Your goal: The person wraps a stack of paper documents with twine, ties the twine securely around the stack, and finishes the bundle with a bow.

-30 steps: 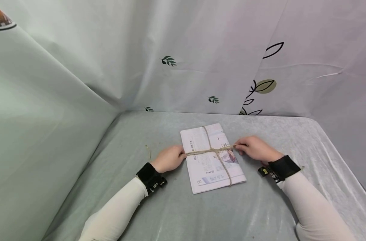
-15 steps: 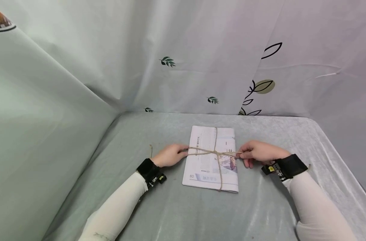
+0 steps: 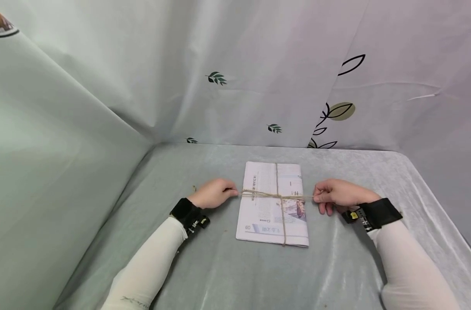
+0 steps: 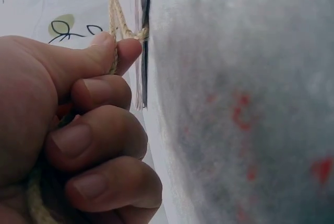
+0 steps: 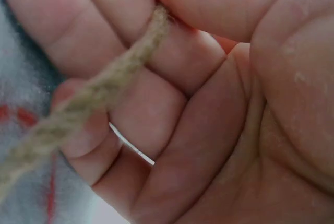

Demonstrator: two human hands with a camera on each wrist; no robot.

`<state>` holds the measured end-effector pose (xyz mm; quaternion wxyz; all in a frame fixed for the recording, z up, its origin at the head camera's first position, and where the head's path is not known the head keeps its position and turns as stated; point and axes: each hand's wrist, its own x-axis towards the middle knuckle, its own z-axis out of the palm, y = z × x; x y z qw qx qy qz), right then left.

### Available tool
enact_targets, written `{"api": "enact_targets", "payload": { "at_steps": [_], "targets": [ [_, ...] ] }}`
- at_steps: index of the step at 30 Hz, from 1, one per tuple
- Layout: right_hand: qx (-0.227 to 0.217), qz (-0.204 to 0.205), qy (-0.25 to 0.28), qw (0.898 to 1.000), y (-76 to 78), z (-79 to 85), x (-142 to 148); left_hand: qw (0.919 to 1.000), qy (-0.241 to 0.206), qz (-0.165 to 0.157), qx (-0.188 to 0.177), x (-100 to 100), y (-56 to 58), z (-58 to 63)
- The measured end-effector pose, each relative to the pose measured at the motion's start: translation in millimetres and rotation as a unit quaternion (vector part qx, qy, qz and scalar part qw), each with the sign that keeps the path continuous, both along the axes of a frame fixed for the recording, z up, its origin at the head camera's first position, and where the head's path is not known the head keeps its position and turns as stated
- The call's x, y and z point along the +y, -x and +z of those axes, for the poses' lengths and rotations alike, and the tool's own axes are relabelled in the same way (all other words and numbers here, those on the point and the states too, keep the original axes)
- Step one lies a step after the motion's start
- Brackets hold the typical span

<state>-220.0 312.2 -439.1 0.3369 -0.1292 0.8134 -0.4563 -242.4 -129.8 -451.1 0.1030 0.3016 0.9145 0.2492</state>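
Observation:
A folded stack of newspapers (image 3: 258,219) lies on the table, bound crosswise by twine (image 3: 283,224) whose strands cross near the middle. Left of the stack, my left hand (image 3: 213,193) pinches one end of the twine between thumb and forefinger. The left wrist view shows that twine (image 4: 112,20) running from the fingertips to the stack's edge, the other fingers curled. On the right side my right hand (image 3: 341,194) pinches the opposite end, which stretches straight from the stack. In the right wrist view a length of twine (image 5: 99,96) passes across the palm from under the thumb.
A grey cloth (image 3: 258,280) covers the table. Behind it hangs a pale curtain (image 3: 258,64) with leaf prints, and another pale sheet (image 3: 64,150) slopes along the left side. Black camera straps (image 3: 380,214) circle both wrists.
The newspaper stack has turned from slanted to nearly straight. My right hand has moved slightly right and lower, drawing its twine end outward; my left hand has shifted slightly left since half a second ago.

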Motion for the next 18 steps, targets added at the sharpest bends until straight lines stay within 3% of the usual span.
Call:
{"api": "enact_targets", "payload": {
  "at_steps": [11,18],
  "targets": [
    [-0.003,-0.001,-0.015,1.000,1.5,0.7,3.7,0.9992,0.036,0.003,0.017,-4.9,2.1,1.4],
    [0.008,-0.001,-0.024,1.000,2.4,-0.8,4.3,0.9961,0.075,0.006,0.047,-6.0,3.2,0.0]
  ]
}}
